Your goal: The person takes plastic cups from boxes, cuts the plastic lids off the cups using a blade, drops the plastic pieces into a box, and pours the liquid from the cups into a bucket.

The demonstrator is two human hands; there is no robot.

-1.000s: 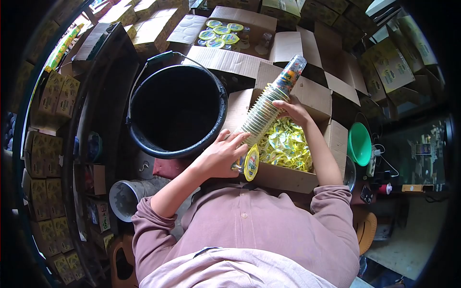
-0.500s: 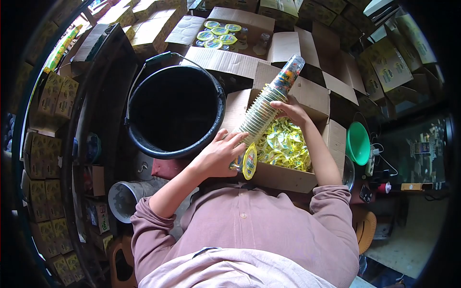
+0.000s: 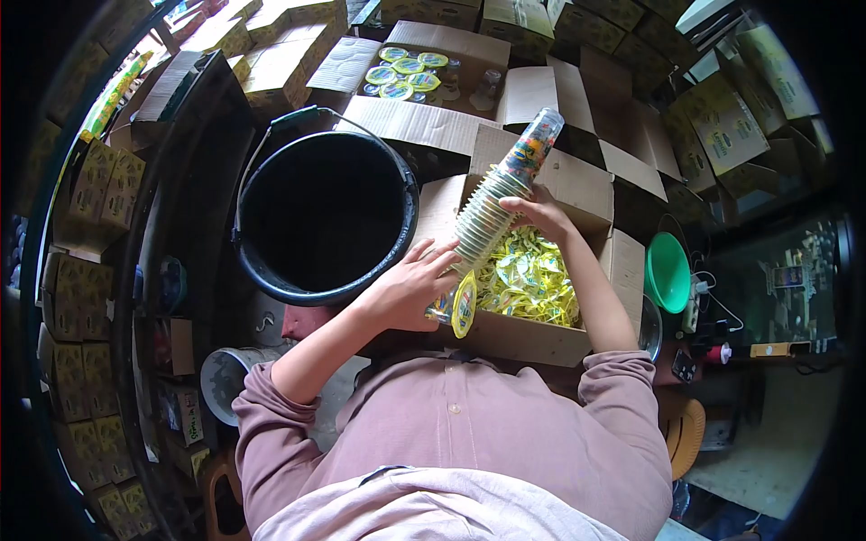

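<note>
I've got left hand [image 3: 417, 287] and right hand [image 3: 544, 215] clamped round the slanting cup stack [image 3: 487, 216], over the open carton [image 3: 532, 339] of yellow pieces [image 3: 532, 275]!

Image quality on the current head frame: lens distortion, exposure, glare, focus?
Head view: strong fisheye, black vignette at the corners, box stacks bowing at the edges; upper left blown out by daylight; interior of the black bucket near-black, little detail; pale highlights on the clear end of the cup stack; print on the yellow lids too small to read; hands reasonably sharp.
</note>
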